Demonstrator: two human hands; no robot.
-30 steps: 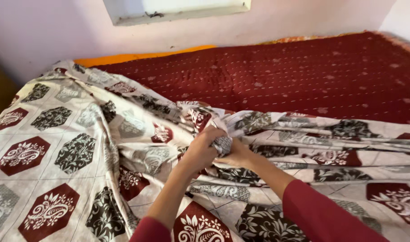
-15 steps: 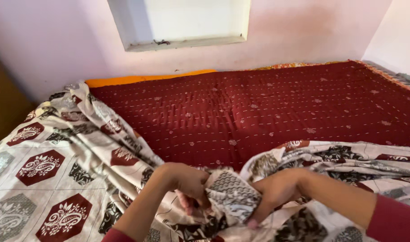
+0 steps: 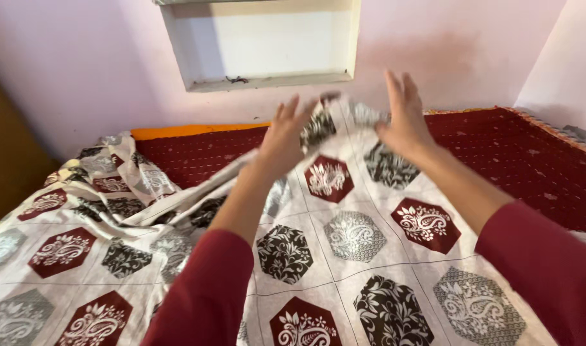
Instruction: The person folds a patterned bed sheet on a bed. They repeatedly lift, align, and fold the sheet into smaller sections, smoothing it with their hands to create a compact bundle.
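A dark red quilted bedcover (image 3: pixel 530 160) with pale stitched rows lies at two to three o'clock, reaching to the far wall. An orange strip of mattress edge (image 3: pixel 190 131) runs along its far side at eleven o'clock. At twelve o'clock a white recessed wall niche (image 3: pixel 267 38) sits in the pink wall (image 3: pixel 75 70). A brown wooden surface (image 3: pixel 4 160) stands at nine o'clock.

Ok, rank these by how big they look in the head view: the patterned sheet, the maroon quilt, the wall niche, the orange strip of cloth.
1. patterned sheet, though it is nearest the camera, which may inflate it.
2. maroon quilt, partly covered by the sheet.
3. wall niche, top cut off by the frame.
4. orange strip of cloth, a thin band.
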